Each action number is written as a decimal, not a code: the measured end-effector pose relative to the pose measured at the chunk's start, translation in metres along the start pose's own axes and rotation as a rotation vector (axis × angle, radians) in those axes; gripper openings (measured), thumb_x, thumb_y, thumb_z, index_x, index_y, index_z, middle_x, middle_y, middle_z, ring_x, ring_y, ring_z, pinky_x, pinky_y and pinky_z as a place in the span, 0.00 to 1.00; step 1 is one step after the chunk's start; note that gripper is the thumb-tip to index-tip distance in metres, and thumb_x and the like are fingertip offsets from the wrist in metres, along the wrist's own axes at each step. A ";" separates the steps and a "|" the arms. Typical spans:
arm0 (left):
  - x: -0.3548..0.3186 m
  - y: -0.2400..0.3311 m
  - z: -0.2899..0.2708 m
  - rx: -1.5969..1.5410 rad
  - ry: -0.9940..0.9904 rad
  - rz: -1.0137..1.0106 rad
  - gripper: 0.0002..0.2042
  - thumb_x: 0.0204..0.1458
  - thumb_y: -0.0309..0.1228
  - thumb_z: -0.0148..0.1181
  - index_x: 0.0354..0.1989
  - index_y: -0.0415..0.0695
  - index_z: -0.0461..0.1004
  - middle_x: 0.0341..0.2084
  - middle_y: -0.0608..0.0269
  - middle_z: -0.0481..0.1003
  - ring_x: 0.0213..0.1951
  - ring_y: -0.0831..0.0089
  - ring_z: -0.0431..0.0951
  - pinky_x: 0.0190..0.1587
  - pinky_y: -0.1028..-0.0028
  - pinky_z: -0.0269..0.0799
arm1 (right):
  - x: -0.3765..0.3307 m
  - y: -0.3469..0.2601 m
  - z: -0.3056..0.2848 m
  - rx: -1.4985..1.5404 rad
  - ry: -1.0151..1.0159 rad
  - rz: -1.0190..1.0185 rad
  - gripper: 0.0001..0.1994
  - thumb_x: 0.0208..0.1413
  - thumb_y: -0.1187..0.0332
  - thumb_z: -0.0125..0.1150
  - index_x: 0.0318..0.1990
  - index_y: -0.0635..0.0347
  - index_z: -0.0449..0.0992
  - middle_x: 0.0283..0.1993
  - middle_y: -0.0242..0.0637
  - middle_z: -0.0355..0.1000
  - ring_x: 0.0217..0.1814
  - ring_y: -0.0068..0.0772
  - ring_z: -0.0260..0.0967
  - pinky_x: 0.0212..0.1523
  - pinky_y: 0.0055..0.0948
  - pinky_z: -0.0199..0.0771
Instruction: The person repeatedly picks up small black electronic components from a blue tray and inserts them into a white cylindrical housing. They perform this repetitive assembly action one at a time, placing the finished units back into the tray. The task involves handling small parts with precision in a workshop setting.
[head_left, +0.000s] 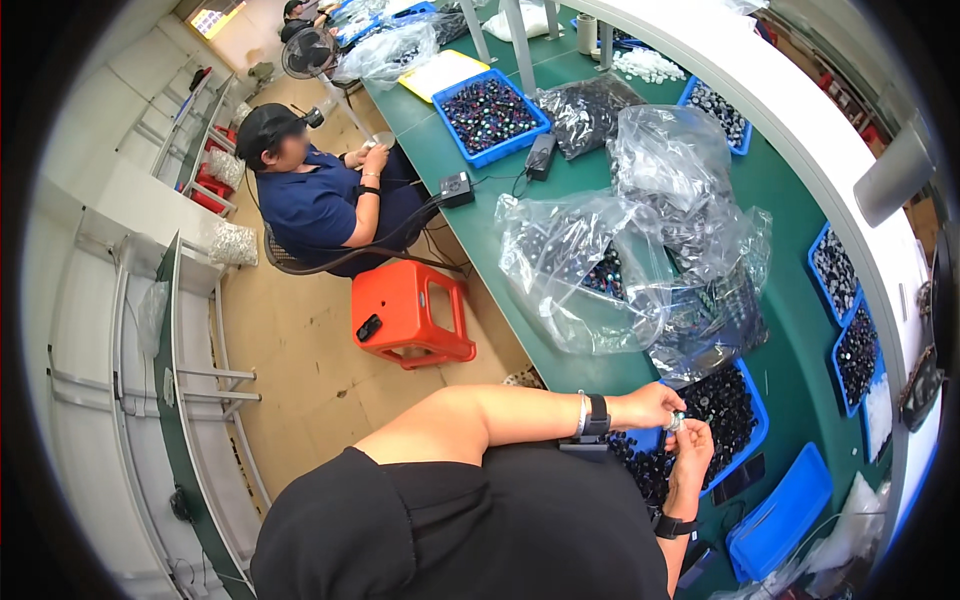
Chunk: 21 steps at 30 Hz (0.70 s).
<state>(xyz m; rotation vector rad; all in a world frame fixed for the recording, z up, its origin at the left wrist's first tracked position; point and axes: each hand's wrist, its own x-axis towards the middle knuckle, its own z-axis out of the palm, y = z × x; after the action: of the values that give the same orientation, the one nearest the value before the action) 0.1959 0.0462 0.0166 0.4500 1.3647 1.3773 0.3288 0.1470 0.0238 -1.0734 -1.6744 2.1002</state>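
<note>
A small silvery part [675,421] sits pinched between the left hand [652,405] and the right hand [692,452], too tiny to identify. The hands cover part of the blue tray [752,440] beneath them, and its dark pieces are too small to tell apart. Beyond that tray, crumpled clear bags [640,250] blur their contents. Nearer than the tray, the person's dark shirt [470,530] hides the counter [470,210] edge.

Head camera looks steeply down, tilted, over the green workbench [790,330].
</note>
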 end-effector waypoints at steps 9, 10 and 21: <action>-0.001 -0.003 -0.001 -0.045 0.038 0.016 0.14 0.47 0.22 0.62 0.43 0.34 0.73 0.35 0.58 0.76 0.39 0.74 0.74 0.44 0.74 0.71 | 0.002 0.008 -0.005 -0.052 -0.071 -0.001 0.03 0.54 0.74 0.57 0.34 0.60 0.70 0.25 0.32 0.70 0.22 0.20 0.67 0.22 0.17 0.67; -0.004 0.003 -0.002 -0.128 -0.019 0.009 0.15 0.47 0.22 0.61 0.45 0.34 0.72 0.35 0.59 0.76 0.38 0.74 0.74 0.43 0.74 0.71 | 0.003 0.006 -0.001 -0.049 -0.040 0.001 0.03 0.54 0.74 0.57 0.33 0.61 0.70 0.24 0.32 0.70 0.22 0.20 0.67 0.21 0.18 0.68; -0.002 -0.001 -0.005 -0.149 -0.060 -0.082 0.20 0.47 0.18 0.54 0.51 0.29 0.66 0.41 0.55 0.71 0.42 0.74 0.73 0.47 0.78 0.70 | -0.001 0.005 0.001 0.091 0.064 0.141 0.04 0.53 0.76 0.56 0.35 0.67 0.70 0.27 0.38 0.72 0.24 0.23 0.69 0.24 0.20 0.71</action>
<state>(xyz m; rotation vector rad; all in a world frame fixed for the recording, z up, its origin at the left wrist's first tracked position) 0.1928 0.0417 0.0150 0.3297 1.2096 1.3760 0.3298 0.1437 0.0195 -1.2488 -1.4990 2.1787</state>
